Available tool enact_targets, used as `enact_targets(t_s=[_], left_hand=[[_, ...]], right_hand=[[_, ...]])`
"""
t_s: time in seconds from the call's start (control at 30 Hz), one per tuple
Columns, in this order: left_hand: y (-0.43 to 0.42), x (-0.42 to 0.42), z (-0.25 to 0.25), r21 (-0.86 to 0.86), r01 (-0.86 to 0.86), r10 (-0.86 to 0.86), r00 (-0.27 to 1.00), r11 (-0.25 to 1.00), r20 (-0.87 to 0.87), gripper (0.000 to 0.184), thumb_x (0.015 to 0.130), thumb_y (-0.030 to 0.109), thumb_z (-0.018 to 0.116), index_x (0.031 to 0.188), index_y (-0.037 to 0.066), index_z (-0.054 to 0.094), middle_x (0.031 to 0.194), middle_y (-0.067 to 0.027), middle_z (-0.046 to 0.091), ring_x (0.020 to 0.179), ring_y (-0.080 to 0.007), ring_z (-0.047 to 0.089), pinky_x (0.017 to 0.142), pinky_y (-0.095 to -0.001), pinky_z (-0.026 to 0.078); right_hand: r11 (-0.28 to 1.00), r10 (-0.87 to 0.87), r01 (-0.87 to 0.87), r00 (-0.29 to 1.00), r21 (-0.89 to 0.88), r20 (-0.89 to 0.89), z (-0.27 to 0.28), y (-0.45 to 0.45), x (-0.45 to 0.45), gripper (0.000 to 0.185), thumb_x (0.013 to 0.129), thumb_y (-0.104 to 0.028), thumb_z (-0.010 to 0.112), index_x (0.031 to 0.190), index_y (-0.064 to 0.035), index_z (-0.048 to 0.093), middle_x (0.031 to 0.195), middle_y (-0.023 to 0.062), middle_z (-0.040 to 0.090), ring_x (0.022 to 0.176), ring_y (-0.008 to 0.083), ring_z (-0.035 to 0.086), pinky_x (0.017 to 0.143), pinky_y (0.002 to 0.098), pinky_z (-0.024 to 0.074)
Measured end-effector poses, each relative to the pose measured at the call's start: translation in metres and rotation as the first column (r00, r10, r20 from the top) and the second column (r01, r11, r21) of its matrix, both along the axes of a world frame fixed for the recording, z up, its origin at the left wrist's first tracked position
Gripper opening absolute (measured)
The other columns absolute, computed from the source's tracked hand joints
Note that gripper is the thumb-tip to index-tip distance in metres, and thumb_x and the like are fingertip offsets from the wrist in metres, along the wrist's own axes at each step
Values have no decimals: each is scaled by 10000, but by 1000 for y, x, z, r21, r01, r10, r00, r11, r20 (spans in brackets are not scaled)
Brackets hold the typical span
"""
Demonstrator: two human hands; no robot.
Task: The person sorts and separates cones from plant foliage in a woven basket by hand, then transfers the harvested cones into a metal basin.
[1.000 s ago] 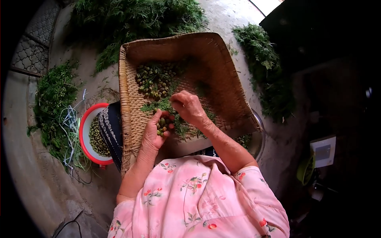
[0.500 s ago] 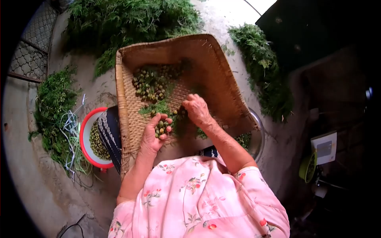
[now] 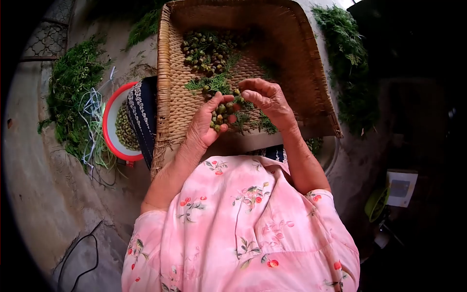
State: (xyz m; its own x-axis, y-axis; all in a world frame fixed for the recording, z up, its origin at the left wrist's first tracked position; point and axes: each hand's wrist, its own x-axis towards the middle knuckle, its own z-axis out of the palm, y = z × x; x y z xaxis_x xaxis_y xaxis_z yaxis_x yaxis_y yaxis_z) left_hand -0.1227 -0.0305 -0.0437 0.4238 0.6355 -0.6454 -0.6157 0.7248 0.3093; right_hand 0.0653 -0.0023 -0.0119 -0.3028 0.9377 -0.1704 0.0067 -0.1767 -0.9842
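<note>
A woven basket [image 3: 170, 97] with raised sides rests across the lap. Inside it, toward the far left, lies a heap of small green-brown cones [image 3: 209, 51], with leafy green sprigs [image 3: 214, 82] just nearer. My left hand [image 3: 206, 119] is cupped around several of these cones over the near part of the basket. Close to its right, my right hand [image 3: 270, 100] has its thumb and forefinger bent toward each other beside a small cone at the fingertips. More sprigs lie below the right hand.
On the left stands a red-rimmed basin [image 3: 108, 121] of cones, next to tangled plastic strips [image 3: 92, 131] and a leafy pile [image 3: 73, 92]. More cut branches [image 3: 343, 44] lie at the right. A metal basin's rim shows by the basket's right corner. A green bowl [image 3: 377, 202] is farther right.
The view has tipped, so the basket sits higher in it. My right hand has come back toward my left hand and its fingers have parted somewhat. The left hand still cups cones.
</note>
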Motion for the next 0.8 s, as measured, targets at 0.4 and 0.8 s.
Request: enact_targets(t_s=[0.4,0.8], left_hand=[[0,-3,-8,-27,-50,51,997,998,49,325,900,396,545,975,83,592,857,-82,633,612,-162,607,344,-199,418],[2,5,-12,-4,-125,125,992,992,25,222,898,353,554,897,132,570,736,-4,599,612,-139,581,362,-211,371]], right_hand=[[874,-222,-194,656,445,721,-48,27,-6,142,737,-87,655,877,-70,637,834,101,573,873,298,566,740,387,465],[909,-324,283,942,305,92,-21,-25,-43,159,846,-150,639,931,-17,641,843,55,587,757,143,579,635,271,484]])
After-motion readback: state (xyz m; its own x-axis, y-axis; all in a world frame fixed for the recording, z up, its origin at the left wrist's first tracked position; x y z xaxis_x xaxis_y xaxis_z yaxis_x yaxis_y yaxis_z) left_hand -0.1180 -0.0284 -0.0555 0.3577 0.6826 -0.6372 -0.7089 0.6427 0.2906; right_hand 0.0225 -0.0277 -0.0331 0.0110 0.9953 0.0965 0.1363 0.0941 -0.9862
